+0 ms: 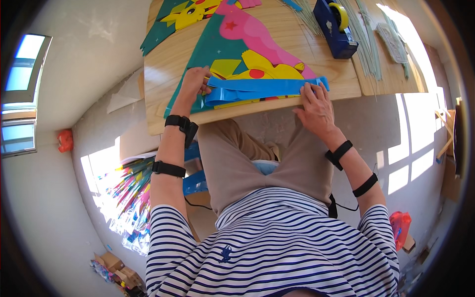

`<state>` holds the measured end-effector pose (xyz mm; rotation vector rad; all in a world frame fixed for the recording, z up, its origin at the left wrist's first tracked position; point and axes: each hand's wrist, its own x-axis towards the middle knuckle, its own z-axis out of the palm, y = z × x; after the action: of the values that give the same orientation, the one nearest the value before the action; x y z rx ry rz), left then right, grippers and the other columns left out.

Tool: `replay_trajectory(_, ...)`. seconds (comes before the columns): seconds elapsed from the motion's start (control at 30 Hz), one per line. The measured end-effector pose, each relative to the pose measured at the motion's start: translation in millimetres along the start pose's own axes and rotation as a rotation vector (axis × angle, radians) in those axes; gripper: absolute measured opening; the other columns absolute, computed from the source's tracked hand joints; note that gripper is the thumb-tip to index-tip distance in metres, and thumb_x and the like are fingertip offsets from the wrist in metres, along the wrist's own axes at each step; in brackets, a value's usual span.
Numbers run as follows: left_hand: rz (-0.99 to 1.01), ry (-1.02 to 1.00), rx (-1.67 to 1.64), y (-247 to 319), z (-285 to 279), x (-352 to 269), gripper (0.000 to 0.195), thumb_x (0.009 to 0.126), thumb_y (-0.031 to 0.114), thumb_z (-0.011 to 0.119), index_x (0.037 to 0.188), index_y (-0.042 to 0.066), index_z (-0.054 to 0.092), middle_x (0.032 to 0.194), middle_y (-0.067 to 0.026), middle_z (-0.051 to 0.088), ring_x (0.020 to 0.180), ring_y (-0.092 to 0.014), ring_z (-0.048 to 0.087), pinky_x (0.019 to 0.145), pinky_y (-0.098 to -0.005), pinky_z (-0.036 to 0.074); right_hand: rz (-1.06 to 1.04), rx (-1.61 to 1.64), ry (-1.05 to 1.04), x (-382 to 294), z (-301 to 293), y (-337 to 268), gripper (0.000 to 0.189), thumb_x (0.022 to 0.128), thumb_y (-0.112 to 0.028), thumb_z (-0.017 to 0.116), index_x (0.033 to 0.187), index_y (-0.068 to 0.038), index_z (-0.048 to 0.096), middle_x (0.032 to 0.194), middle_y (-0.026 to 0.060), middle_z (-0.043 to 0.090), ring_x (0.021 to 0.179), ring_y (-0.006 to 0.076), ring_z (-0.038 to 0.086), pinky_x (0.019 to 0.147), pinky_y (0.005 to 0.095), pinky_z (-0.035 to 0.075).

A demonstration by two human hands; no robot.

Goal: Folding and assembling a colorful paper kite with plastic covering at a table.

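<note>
A printed kite sail [237, 41], green and pink with a yellow cartoon figure, lies on the wooden table [163, 78]. Blue plastic streamers [259, 87] lie folded lengthwise across its lower part, near the table's front edge. At their left end, my left hand [195, 83] has its fingertips on the fold, thumb and fingers close together; whether it pinches the streamer is hard to tell. My right hand [316, 105] rests with spread fingers on the right end of the streamers, pressing from above.
A blue tape dispenser [336, 33] with yellow tape stands at the back right. Beyond it lie thin pale rods [365, 44] and a clear plastic tray [391, 42]. Another printed sail [182, 18] is at the back left. Finished-looking colourful plastic pieces [133, 189] are heaped low at the left.
</note>
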<state>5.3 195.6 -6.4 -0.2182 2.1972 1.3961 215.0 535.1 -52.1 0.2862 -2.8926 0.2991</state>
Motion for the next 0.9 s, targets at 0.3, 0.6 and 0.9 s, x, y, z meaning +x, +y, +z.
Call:
replay_trajectory(0.3,0.264,0.246,0.249,6,9,-5,0.022,0.079,0.001,0.081,0.096,0.002,0.068,0.077,-0.0038,0.068,0.064,-0.009,0.06,0.056,-0.026,0.046,-0.012,0.01,0.006,2,-1,-2,0.068,0.081,-0.029,0.08,0.133,0.01,0.059,0.141,0.0207,0.051,0.135,0.0382,0.046,0.123,0.054,0.028)
replay_trajectory(0.6,0.29,0.162,0.076,23,2,-53,0.026,0.074,-0.003,0.081,0.097,0.0,0.068,0.073,-0.0031,0.067,0.069,-0.01,0.062,0.063,-0.0263,0.049,-0.006,-0.01,0.03,-1,3,2,0.069,0.081,-0.03,0.079,0.134,0.009,0.059,0.142,0.0203,0.052,0.134,0.0375,0.047,0.122,0.054,0.028)
replay_trajectory(0.9,0.346,0.276,0.321,-38,17,-43,0.03,0.07,-0.003,0.082,0.097,0.0,0.071,0.072,-0.0073,0.066,0.066,-0.017,0.063,0.065,-0.0323,0.051,-0.014,-0.036,0.025,-1,2,2,0.065,0.083,-0.028,0.078,0.135,0.008,0.059,0.143,0.0196,0.052,0.134,0.0364,0.047,0.123,0.0518,0.028)
